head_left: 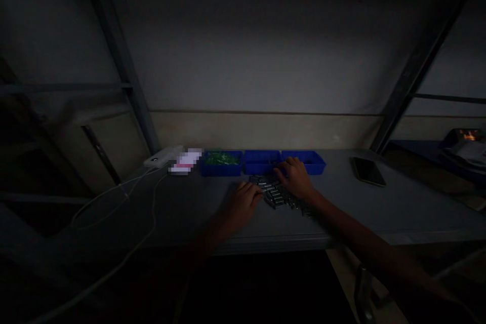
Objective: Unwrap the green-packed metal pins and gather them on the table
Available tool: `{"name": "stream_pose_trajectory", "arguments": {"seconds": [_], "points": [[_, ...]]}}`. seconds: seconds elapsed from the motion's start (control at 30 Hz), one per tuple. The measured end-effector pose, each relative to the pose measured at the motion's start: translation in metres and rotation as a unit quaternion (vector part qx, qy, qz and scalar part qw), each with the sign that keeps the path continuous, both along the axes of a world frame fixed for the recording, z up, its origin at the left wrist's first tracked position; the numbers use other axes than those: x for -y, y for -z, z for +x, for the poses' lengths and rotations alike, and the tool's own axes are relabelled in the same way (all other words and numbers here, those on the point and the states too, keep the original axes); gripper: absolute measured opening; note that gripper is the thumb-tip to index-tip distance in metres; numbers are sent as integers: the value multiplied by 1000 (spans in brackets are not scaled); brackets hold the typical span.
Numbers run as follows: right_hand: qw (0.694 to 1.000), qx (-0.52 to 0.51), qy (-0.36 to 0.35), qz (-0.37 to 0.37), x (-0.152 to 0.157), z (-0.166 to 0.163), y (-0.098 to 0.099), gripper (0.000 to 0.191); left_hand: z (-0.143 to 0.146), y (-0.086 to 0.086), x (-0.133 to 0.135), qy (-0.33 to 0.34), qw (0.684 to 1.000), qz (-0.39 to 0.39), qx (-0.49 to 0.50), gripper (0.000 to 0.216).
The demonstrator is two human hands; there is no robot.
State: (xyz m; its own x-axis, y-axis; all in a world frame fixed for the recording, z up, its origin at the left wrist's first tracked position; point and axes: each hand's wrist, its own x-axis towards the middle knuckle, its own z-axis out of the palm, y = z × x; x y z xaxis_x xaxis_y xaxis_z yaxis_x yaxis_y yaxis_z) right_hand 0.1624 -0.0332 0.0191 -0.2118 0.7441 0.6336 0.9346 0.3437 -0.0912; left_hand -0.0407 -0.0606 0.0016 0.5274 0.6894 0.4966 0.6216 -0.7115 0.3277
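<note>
The scene is dim. A pile of several small dark metal cylinders [274, 193] lies on the grey table [379, 202] in front of three blue trays. My left hand [243, 205] rests at the pile's left edge, fingers curled onto the pieces. My right hand [295, 177] lies over the pile's far right part, fingers bent down among the cylinders near the middle blue tray [261, 161]. What either hand grips is too dark to make out.
The left blue tray [220, 162] holds green parts; the right blue tray [309, 161] looks dark inside. A white device [161, 156] with white cables [125, 197] sits at the left. A dark phone [367, 170] lies at the right. Metal shelf posts flank the table.
</note>
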Motion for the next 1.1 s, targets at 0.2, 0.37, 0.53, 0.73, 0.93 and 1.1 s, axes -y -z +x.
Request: {"name": "stream_pose_trajectory", "arguments": {"seconds": [0.2,0.37,0.53,0.73,0.93,1.1], "points": [[987,55,-147,39,68,-12,16,21,2,3,1,59,998,17,-22,15],[985,83,-141,57,67,-16,26,15,2,4,1,90,995,24,-37,23],[984,81,-145,64,67,-15,24,18,2,4,0,99,995,17,-25,28],[986,60,-146,53,71,-16,22,20,2,-4,8,82,997,-1,0,22],[989,24,-134,51,68,-16,23,23,0,-3,11,84,996,6,30,18],[989,28,-132,55,68,-15,23,23,0,-1,9,83,996,20,17,12]]}}
